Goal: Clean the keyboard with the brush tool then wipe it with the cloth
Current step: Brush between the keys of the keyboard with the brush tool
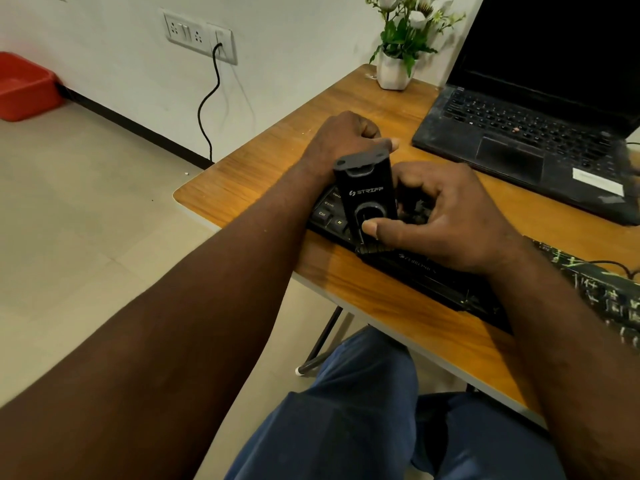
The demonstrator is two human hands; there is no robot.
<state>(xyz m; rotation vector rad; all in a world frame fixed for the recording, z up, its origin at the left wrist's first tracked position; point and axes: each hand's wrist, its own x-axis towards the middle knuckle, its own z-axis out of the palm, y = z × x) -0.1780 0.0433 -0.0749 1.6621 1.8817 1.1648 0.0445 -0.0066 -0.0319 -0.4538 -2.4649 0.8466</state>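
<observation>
Wood-grain table (249,181), rounded corner. Flat black keyboard (325,213) lies along its near edge. Boxy black plastic brush tool (367,195) stands upright, short bristles down on the keys. My right hand (446,220) grip holds it, thumb on the round recess. My left hand (341,140) is curled behind its top; can't tell whether it holds anything.

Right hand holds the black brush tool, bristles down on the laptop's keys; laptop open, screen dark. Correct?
One error: in the head view the right hand holds the brush tool bristles-down on the separate black keyboard nearer the person, not on the laptop's keys. The laptop sits open behind it, screen dark.
</observation>
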